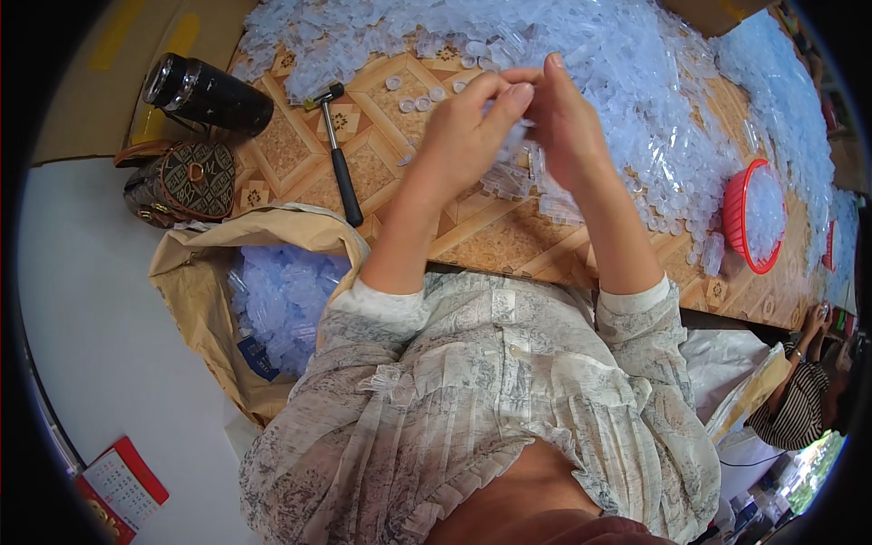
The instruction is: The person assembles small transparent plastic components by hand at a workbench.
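Observation:
My left hand [468, 132] and my right hand [570, 136] meet above the near side of the pile of clear plastic pieces [627, 82]. The left thumb and index finger are drawn together, pointing at the right hand. On the right hand the thumb stands up, and the other fingers curl inward, mostly out of sight. What lies between the hands is hidden by the fingers. Small round clear caps [422, 104] lie loose on the wood-patterned table [381, 91], left of my hands. Under my wrists are clear plastic pieces [509, 182] near the table's edge.
A hammer [339, 163] with a black handle lies at left, near a black flask [213, 95] and a patterned bag [186, 182]. An open brown sack [204, 336] of clear pieces stands by my left arm. A red basket [740, 218] sits at right. Another person [799, 391] is farther right.

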Tool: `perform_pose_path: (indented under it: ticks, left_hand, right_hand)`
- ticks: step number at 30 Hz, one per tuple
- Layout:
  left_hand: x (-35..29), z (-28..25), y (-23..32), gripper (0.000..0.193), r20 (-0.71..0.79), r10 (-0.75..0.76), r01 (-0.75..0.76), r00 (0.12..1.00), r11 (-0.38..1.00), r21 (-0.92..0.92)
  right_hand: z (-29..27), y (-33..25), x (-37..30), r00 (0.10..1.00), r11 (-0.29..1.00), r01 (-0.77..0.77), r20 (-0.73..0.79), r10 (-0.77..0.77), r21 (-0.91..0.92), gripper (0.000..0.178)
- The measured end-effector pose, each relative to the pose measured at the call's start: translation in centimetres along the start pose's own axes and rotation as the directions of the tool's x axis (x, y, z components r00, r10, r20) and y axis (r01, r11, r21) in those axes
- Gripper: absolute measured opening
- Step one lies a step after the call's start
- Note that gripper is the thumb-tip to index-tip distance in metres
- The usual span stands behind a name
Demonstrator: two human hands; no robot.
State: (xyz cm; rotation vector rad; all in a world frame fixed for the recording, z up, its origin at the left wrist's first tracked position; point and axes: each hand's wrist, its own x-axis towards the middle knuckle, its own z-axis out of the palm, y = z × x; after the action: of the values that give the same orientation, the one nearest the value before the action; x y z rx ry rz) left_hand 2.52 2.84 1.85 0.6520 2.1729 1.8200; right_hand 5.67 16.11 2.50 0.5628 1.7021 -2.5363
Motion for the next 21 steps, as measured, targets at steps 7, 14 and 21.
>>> perform_pose_path:
  ticks: [7,14,21]
  left_hand:
    - [-2.4,-4.6,-1.2,0.049,0.091,-0.338,0.198,0.937,0.726,0.659]
    - [-2.0,-4.0,-1.3,0.031,0.099,-0.2,0.092,0.975,0.766,0.637]
    - [-1.0,-6.2,-4.4,0.028,-0.186,-0.082,0.196,0.979,0.619,0.76]
  right_hand:
    - [-3.5,0.2,-2.8,0.937,0.507,0.338,0.232,-0.263,-0.793,0.019]
    - [-1.8,3.9,-5.7,0.769,-0.087,0.538,0.53,-0.357,-0.839,0.026]
    - [-2.7,3.9,-4.1,0.774,-0.052,0.448,0.416,-0.478,-0.893,0.018]
